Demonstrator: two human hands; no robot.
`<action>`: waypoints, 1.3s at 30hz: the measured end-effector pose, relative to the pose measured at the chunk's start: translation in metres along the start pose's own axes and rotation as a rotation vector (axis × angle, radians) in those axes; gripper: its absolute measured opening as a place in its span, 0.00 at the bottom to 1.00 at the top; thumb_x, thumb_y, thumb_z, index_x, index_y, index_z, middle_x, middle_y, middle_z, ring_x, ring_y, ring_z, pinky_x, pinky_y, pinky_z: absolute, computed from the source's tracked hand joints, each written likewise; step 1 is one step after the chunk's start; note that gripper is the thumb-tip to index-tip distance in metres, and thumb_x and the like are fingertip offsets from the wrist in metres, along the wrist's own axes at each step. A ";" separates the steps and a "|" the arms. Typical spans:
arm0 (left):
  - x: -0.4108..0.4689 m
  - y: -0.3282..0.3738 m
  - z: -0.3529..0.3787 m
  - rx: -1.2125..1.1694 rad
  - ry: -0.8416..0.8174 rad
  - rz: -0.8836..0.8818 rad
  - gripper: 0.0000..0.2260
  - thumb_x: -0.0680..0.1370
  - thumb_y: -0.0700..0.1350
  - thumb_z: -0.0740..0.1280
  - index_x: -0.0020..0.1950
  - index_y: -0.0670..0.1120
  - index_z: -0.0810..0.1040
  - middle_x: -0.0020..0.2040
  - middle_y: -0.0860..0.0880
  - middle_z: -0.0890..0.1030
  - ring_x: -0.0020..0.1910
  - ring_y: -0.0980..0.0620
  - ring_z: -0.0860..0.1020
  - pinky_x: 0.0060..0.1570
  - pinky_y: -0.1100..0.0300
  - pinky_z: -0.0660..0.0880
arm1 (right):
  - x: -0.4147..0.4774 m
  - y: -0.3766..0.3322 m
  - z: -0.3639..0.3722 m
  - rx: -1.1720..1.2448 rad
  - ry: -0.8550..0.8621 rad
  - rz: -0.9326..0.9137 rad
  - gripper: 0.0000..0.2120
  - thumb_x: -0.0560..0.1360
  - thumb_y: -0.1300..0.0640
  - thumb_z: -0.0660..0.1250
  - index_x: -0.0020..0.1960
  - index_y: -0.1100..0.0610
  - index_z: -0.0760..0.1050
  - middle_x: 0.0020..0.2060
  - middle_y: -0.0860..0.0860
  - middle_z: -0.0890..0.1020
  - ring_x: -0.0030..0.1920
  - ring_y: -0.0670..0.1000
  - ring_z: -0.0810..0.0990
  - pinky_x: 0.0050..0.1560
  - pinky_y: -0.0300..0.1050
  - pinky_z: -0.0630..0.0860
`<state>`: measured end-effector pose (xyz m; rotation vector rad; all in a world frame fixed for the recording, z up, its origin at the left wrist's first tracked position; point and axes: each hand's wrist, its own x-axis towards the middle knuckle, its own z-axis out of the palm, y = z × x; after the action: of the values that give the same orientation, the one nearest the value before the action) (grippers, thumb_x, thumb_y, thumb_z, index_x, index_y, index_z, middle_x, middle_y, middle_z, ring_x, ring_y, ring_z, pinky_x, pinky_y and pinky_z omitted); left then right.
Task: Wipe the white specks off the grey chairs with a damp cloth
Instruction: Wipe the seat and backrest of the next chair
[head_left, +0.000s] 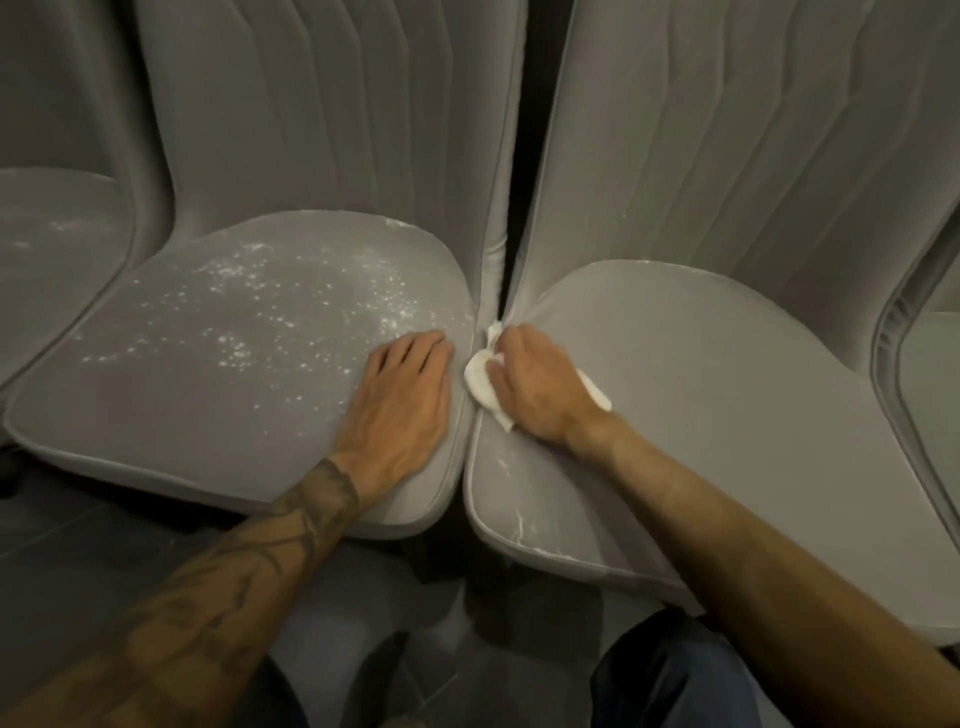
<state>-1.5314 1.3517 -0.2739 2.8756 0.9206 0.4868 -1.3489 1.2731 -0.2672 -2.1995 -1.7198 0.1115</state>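
Two grey upholstered chairs stand side by side. The left chair's seat (171, 395) is scattered with white specks (260, 291) across its middle and back. My left hand (402, 395) lies flat, fingers straight, on that seat's right edge. My right hand (535, 384) grips a crumpled white cloth (480, 387) and presses it on the left edge of the right chair's seat (727, 415). A few white smears (519, 525) show on that seat's front left corner; the rest of it looks plain grey.
A third grey seat (47, 249) at the far left carries faint white specks. Part of another chair (930, 364) shows at the right edge. A dark gap (519, 208) runs between the two chair backs. Dark floor (78, 545) and my knees lie below.
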 end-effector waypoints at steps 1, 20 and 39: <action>0.000 0.000 0.001 0.003 0.010 -0.001 0.18 0.84 0.42 0.58 0.73 0.40 0.73 0.72 0.42 0.75 0.71 0.42 0.73 0.72 0.45 0.68 | 0.016 0.004 -0.004 -0.022 -0.009 0.068 0.13 0.83 0.52 0.56 0.59 0.61 0.70 0.56 0.60 0.75 0.55 0.62 0.74 0.57 0.56 0.68; -0.001 -0.003 0.002 0.042 0.006 -0.006 0.19 0.83 0.42 0.58 0.73 0.42 0.73 0.73 0.43 0.74 0.71 0.42 0.72 0.71 0.45 0.68 | -0.076 -0.053 -0.001 -0.010 0.017 -0.005 0.11 0.83 0.52 0.55 0.56 0.58 0.70 0.51 0.56 0.74 0.48 0.57 0.73 0.53 0.57 0.71; -0.004 0.000 -0.004 0.059 -0.030 0.001 0.20 0.84 0.44 0.54 0.76 0.43 0.70 0.75 0.44 0.72 0.73 0.43 0.69 0.74 0.47 0.65 | -0.180 -0.019 -0.024 -0.052 0.213 0.268 0.10 0.81 0.50 0.57 0.50 0.57 0.70 0.44 0.53 0.72 0.42 0.56 0.71 0.45 0.57 0.71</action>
<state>-1.5357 1.3499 -0.2714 2.9270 0.9445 0.4221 -1.4072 1.0997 -0.2652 -2.3734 -1.3258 -0.1003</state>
